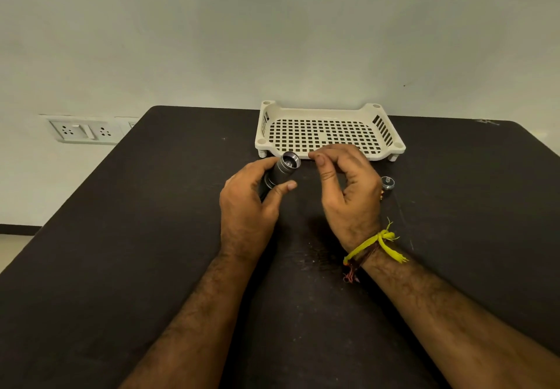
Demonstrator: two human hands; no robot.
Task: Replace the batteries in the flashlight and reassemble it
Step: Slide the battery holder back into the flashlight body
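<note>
Nearest us, our two forearms reach in over the dark table [121, 237], a yellow thread [378, 241] tied round the right wrist. Our left hand [245, 203] wraps fingers and thumb round the flashlight [281, 170], held just above the table; its long axis runs from the palm up and to the right, open silvery end pointing toward the tray, its rear half hidden in the grip. Our right hand [345, 185] hovers beside that end, thumb and forefinger pinched together; whether anything sits between them we cannot tell. A small metal cap [388, 182] lies just beyond the right hand, partly hidden. Farther back stands the white perforated tray [327, 113].
</note>
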